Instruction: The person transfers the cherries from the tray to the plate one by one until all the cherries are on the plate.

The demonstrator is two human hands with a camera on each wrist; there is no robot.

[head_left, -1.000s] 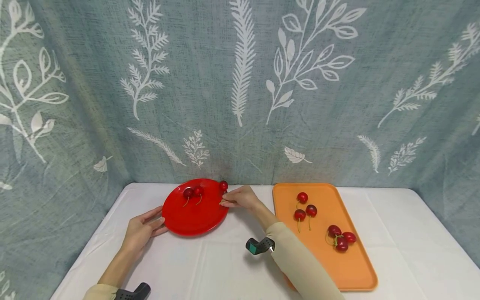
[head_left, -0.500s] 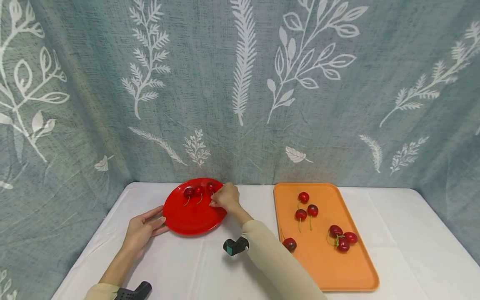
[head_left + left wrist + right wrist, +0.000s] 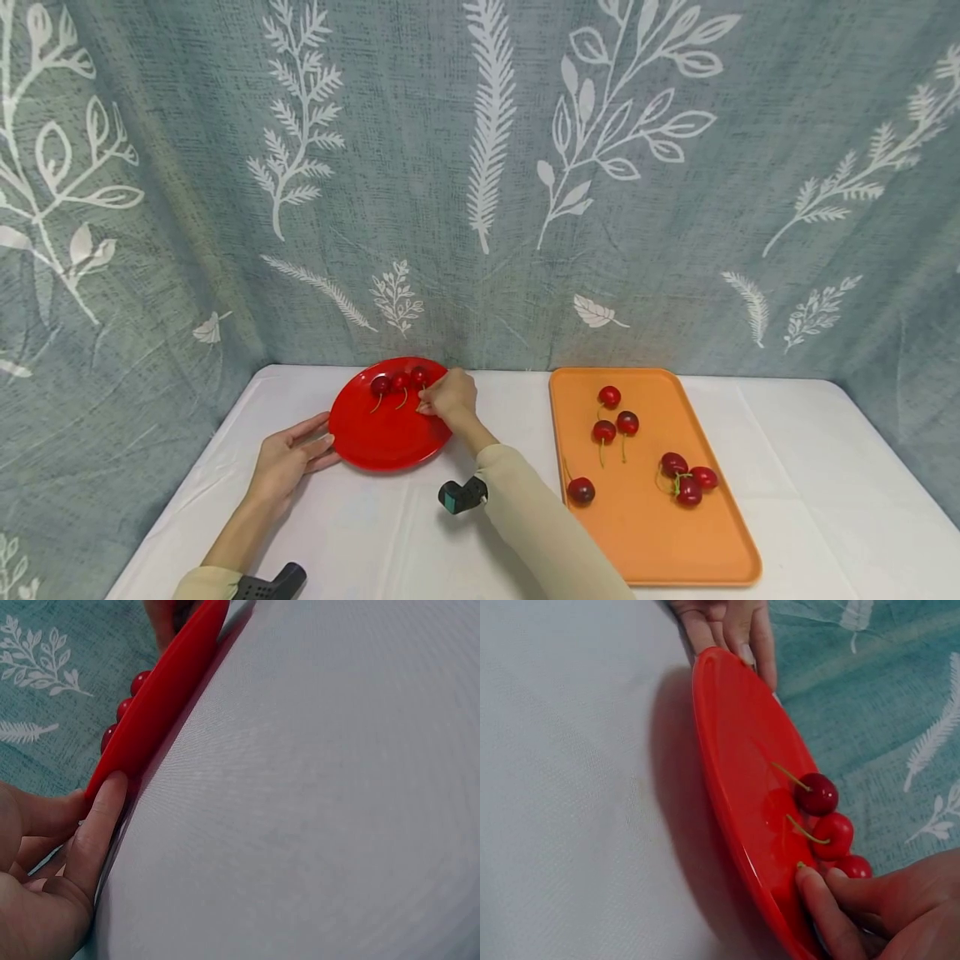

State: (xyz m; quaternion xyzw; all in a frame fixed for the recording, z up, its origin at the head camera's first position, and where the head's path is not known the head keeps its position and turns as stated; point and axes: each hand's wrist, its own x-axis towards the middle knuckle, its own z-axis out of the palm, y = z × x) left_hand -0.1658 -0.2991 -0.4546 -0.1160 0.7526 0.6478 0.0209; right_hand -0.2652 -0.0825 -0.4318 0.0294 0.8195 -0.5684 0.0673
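A red plate (image 3: pixel 386 429) lies at the back left of the table. My left hand (image 3: pixel 283 462) holds its left rim, thumb over the edge and other fingers against or under it. On the plate's far side a dark cherry (image 3: pixel 380 385) and a brighter cherry (image 3: pixel 401 382) sit with stems toward me. Beside them is a third cherry (image 3: pixel 420 377); my right hand (image 3: pixel 452 395) pinches its stem between thumb and finger. In the right wrist view the tip of that stem (image 3: pixel 801 864) shows at the fingertips, while the fingers partly cover the third cherry (image 3: pixel 853 866).
An orange tray (image 3: pixel 660 546) stands on the right with several cherries, including a clump (image 3: pixel 687 492) at its right side and a lone cherry (image 3: pixel 581 491) near its left rim. A patterned curtain (image 3: pixel 420 167) hangs behind the white tablecloth (image 3: pixel 360 533).
My right hand has carried the third cherry leftward from the plate's right rim to beside the other two. The forearm's shift uncovered the tray's lone cherry. The left hand stays on the plate.
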